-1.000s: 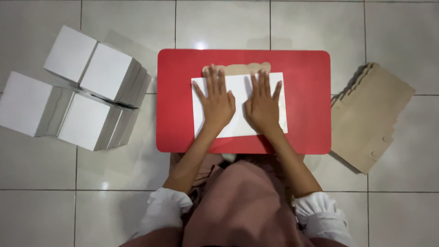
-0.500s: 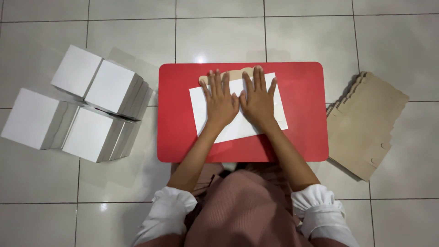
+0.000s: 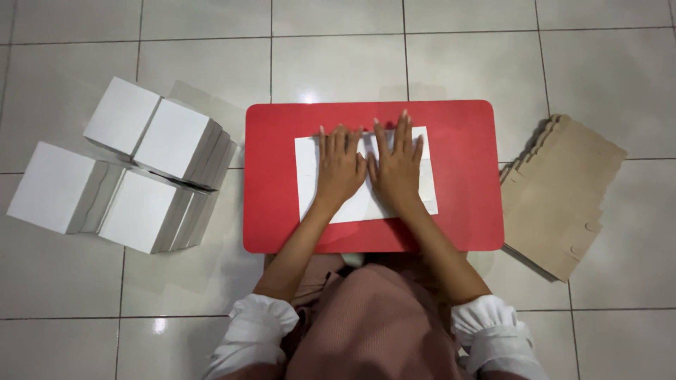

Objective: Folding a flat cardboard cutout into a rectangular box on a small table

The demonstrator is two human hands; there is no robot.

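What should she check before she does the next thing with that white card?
1. Both hands flat on the white card: ok; left hand and right hand press side by side.
2. Card fully on the red table: ok, red shows on every side.
3. Card lined up square with the table: not ok, it sits a little slanted.
4. Fold under the palms pressed sharp: cannot tell, the hands hide it.
5. Brown card stack close on her right: ok, beside the table on the floor.
6. White boxes out of the way: ok, grouped on the floor to her left.
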